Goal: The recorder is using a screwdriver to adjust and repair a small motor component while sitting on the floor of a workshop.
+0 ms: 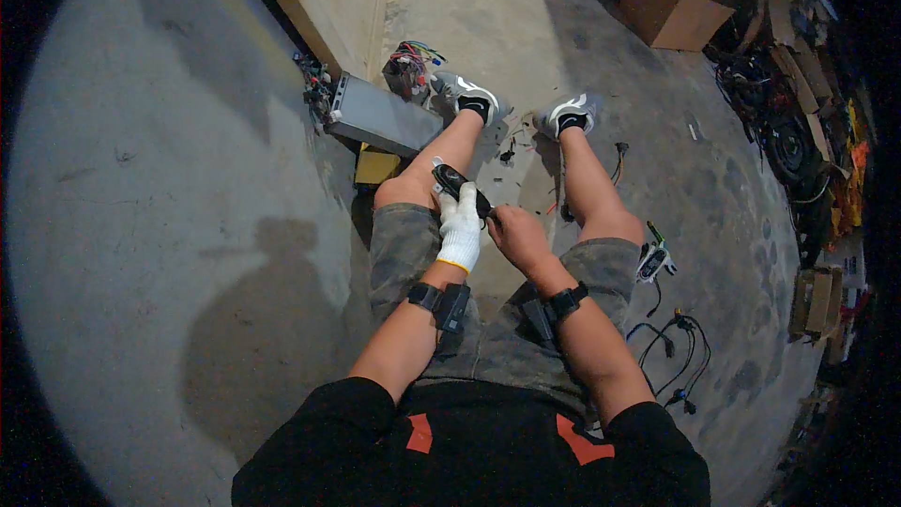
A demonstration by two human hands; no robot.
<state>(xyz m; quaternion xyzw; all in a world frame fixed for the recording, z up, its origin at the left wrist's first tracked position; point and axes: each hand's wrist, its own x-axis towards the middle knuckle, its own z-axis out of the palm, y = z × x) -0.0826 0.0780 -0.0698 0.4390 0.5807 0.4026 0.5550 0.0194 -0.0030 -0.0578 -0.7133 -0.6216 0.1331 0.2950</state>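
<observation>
A long black part [451, 178] with rounded ends and a pale tab at its far end is held between my knees. My left hand [460, 222], in a white knitted glove with a yellow cuff edge, is wrapped round it from below. At the near right end of the part is my bare right hand [518, 238], its fingers pinched together. Whatever lies between those fingertips is too small and hidden to make out. The exact kind of the black part does not show.
A grey metal case [389, 115] leans by my left leg, above a yellow box [377, 167]. Bundled wires [409, 66] lie beyond it. Right of me are a green-and-white part [655, 255] and black cables [683, 347]. Cardboard boxes [668, 5] and piled scrap line the right.
</observation>
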